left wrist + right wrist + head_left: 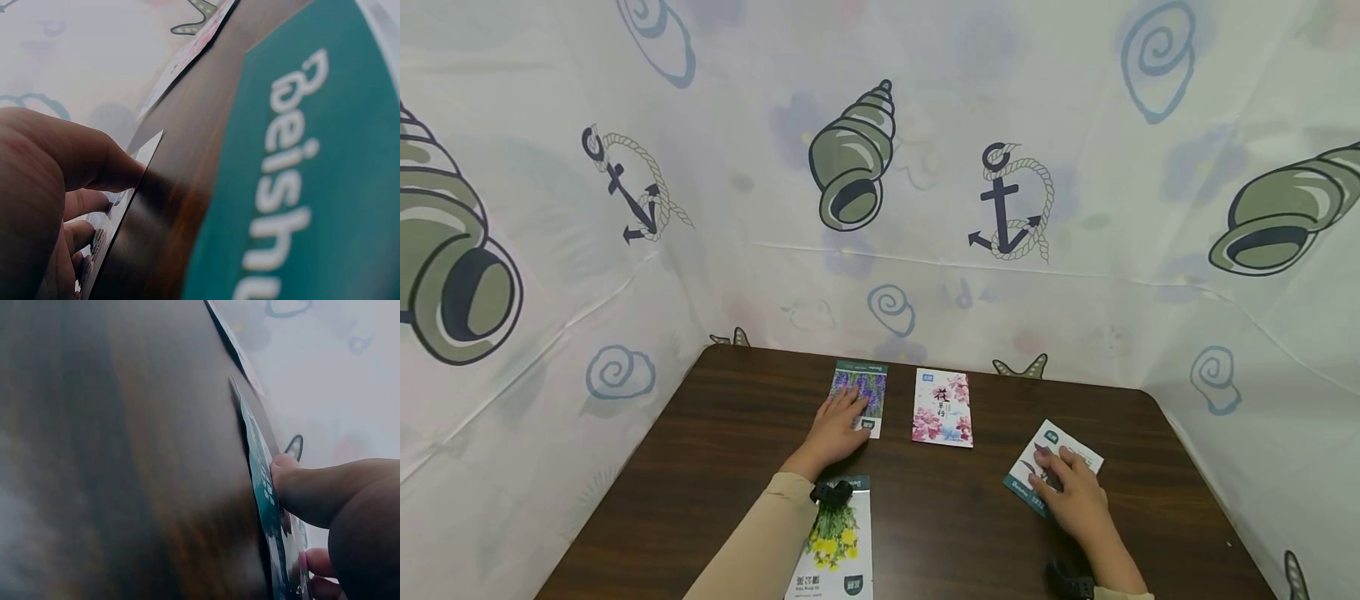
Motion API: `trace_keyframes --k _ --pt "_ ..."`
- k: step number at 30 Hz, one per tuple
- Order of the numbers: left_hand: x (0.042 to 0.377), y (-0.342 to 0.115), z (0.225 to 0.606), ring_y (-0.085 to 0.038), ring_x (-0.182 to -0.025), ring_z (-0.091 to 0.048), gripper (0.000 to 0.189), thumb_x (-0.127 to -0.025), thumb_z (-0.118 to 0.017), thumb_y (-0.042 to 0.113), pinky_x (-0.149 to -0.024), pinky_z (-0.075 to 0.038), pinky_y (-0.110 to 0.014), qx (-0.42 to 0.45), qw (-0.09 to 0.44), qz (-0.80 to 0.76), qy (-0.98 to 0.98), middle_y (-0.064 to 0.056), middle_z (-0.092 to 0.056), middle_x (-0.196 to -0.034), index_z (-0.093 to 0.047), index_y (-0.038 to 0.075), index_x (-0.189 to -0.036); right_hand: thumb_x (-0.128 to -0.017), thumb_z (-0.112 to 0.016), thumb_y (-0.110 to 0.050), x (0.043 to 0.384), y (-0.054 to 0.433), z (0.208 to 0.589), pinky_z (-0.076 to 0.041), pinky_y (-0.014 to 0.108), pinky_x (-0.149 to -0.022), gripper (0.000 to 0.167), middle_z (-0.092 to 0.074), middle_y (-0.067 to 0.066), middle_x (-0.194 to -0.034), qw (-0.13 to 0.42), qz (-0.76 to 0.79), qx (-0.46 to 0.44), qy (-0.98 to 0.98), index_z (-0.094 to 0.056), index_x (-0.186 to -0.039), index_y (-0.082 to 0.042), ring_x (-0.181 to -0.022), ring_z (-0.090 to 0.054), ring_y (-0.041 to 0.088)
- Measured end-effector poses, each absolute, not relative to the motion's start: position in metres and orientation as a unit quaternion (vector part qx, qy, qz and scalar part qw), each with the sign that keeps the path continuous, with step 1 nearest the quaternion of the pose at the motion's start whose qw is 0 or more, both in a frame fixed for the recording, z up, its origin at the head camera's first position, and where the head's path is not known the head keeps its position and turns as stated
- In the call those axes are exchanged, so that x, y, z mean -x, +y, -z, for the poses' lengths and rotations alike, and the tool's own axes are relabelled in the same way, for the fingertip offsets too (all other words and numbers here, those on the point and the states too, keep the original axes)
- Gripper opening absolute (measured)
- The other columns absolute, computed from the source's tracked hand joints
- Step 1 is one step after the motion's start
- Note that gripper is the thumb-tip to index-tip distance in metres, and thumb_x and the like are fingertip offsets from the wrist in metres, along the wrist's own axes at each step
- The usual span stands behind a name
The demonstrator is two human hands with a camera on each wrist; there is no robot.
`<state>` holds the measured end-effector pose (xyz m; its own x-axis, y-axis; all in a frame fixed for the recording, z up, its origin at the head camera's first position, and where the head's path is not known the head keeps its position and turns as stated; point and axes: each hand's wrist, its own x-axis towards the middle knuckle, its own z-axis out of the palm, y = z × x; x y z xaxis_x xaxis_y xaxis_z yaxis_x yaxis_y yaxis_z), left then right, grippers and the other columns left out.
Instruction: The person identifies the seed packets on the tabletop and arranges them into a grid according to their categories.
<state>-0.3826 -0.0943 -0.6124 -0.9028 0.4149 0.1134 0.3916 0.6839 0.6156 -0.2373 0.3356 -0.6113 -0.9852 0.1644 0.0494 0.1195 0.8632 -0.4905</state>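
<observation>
My left hand (835,429) lies on a packet printed with purple flowers (872,386) near the table's back edge, covering its lower left part. In the left wrist view the thumb (112,165) rests on that packet's face with the fingers spread beyond. My right hand (1075,496) touches a tilted white packet with a teal band (1051,437) on the right side. The right wrist view has the thumb (300,484) against this packet's printed face; fingertips touch it farther along. Both packets lie on the table.
A white packet with pink flowers (942,408) lies between the hands at the back. One with yellow flowers (838,542) lies under the left forearm, partly hidden by the sleeve. The dark wooden table (955,517) is bordered by patterned cloth walls (940,208).
</observation>
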Motion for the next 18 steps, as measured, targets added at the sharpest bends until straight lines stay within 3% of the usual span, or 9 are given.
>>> trace_keyframes --k 6,10,18 --pt "0.384 -0.094 0.615 -0.044 -0.171 -0.013 0.070 -0.104 -0.067 0.028 -0.138 -0.002 -0.066 -0.218 0.026 -0.340 0.914 -0.021 -0.025 -0.180 -0.045 0.005 -0.166 -0.099 -0.075 -0.056 0.228 0.329 0.611 -0.043 0.079 -0.101 0.078 -0.050 0.032 -0.158 0.042 -0.222 0.065 -0.972 -0.055 -0.160 -0.012 -0.142 -0.049 0.059" --pt "0.385 -0.094 0.615 -0.045 -0.170 -0.015 0.069 -0.104 -0.067 0.027 -0.137 -0.004 -0.067 -0.222 0.023 -0.335 0.916 -0.022 -0.027 -0.179 -0.046 0.005 -0.166 -0.096 -0.077 -0.062 0.223 0.323 0.609 -0.045 0.076 -0.099 0.088 -0.052 0.031 -0.153 0.039 -0.206 0.064 -0.976 -0.055 -0.160 -0.007 -0.138 -0.049 0.059" --pt "0.386 -0.094 0.612 -0.048 -0.169 -0.016 0.068 -0.104 -0.069 0.026 -0.136 -0.008 -0.069 -0.221 0.021 -0.324 0.920 -0.024 -0.028 -0.178 -0.047 0.004 -0.165 -0.087 -0.085 -0.063 0.225 0.315 0.612 -0.034 0.082 -0.120 0.086 -0.039 0.037 -0.163 0.039 -0.251 0.050 -0.966 -0.064 -0.149 -0.007 -0.149 -0.038 0.064"
